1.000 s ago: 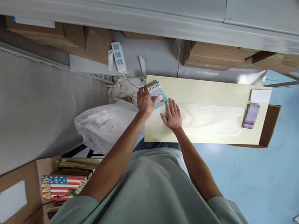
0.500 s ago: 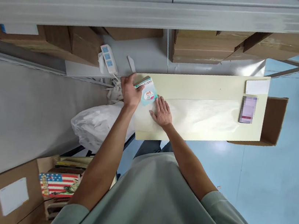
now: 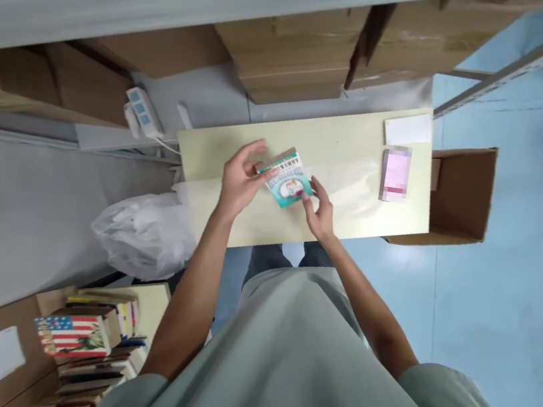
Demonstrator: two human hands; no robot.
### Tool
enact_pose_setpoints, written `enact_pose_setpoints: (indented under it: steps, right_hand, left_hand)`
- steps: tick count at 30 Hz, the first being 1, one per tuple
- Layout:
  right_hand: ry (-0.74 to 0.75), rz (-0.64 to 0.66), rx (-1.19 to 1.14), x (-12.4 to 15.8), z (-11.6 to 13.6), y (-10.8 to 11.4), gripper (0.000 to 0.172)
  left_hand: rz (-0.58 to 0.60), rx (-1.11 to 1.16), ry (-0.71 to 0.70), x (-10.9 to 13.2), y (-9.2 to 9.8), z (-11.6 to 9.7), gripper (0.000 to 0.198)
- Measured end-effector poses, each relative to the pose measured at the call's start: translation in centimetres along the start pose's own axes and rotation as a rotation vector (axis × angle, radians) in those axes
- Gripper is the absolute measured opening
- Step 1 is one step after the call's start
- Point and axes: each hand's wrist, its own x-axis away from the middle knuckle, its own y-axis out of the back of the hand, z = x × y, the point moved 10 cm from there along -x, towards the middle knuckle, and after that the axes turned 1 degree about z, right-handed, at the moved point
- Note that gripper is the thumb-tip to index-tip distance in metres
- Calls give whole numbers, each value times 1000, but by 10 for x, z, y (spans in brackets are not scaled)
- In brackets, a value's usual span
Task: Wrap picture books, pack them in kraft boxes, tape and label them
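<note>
A small teal-and-white book (image 3: 284, 185) is over the tabletop (image 3: 207, 161), tilted, between the two hands. The right hand (image 3: 320, 218) has its fingers nearly closed on the book's right corner — thumb toward the cover, the forefinger along the edge. The left hand (image 3: 237, 185) is half open, forefinger stretched away, thumb at the book's left side; whether it grips there I cannot tell. Toward the tabletop's right end lie a blurred pinkish item (image 3: 395, 174) and a white card (image 3: 407, 129) — near each other.
</note>
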Motion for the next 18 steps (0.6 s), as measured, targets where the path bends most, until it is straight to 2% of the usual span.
enact_pose_setpoints:
  steps: [2,4,7,10,13,15,18]
  right_hand:
    - [-83,-10,-17,18,-24,43,77]
    - [-170,3,-63,35,-47,73,73]
    - [-279,27,-180,54,-75,98,70]
    - [-340,4,-247,57,-93,111,75]
    - [-351,-5,-246,48,-104,115,79]
    - [-344,4,-229,39,-108,113,79]
    - [-328,28,-184,29,-109,105,78]
  left_hand:
    - [92,109,99,6,-56,14,80]
    - [127,168,198,13,-103,27,76]
    - [93,226,339,23,-149,47,66]
    - [55,294,435,31,-176,64,59]
    - [81,334,486,39,-192,76,58]
    - [96,325,506,42,-196,83,60]
    - [39,271,525,44,-189,92,58]
